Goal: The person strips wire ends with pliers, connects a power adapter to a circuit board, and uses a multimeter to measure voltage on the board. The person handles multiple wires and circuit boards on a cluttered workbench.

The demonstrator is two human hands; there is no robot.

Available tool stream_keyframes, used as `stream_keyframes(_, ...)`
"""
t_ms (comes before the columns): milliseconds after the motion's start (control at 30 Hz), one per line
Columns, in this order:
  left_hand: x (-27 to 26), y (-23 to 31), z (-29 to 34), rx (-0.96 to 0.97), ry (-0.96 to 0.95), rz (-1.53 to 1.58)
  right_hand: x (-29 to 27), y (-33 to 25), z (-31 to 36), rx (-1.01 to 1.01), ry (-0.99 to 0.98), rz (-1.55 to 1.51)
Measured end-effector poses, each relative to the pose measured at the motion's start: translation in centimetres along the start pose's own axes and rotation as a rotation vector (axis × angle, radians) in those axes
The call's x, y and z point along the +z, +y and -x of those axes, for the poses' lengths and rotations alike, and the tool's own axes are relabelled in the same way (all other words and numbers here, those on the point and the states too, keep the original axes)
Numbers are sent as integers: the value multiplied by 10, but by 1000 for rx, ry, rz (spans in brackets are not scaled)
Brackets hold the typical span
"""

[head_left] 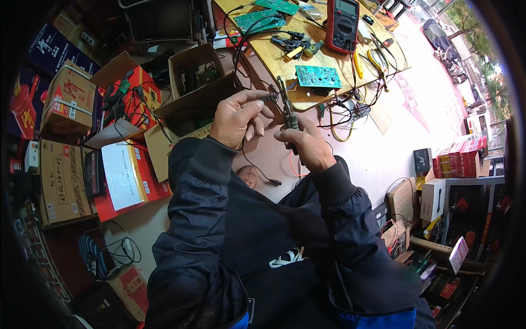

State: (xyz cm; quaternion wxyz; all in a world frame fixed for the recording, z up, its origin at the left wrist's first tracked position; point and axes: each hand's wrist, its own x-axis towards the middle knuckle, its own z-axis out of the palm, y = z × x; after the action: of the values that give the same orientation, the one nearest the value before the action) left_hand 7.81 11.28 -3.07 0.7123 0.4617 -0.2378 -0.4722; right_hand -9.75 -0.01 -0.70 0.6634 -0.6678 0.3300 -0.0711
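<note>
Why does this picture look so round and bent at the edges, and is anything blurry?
Head view: the fisheye lens bends the wooden table and the boxes toward a dark round rim; daylight is bright at the upper right; the left hand, right hand and pliers at centre look fairly sharp.

Dark navy sleeves (219, 219) cover both arms, with a bright blue hem at six o'clock. The desk (274, 55) at twelve o'clock is pale yellow wood, carrying green circuit boards (318, 77) and a red meter (342, 24) with a black face. At nine o'clock stand tan cardboard boxes (63, 181) and red-and-white ones (129, 175). The floor (405, 126) is pinkish.
</note>
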Motion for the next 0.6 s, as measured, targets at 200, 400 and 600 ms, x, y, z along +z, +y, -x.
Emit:
stream_keyframes(200, 1, 1, 0, -2, 13, -7, -2, -1, 0, 39, -8, 12)
stream_keyframes(400, 3, 3, 1, -2, 22, -18, 1, -3, 1, 11, 15, -19)
stream_keyframes(600, 3, 4, 1, -5, 21, -20, 2, 1, -1, -5, 9, -61)
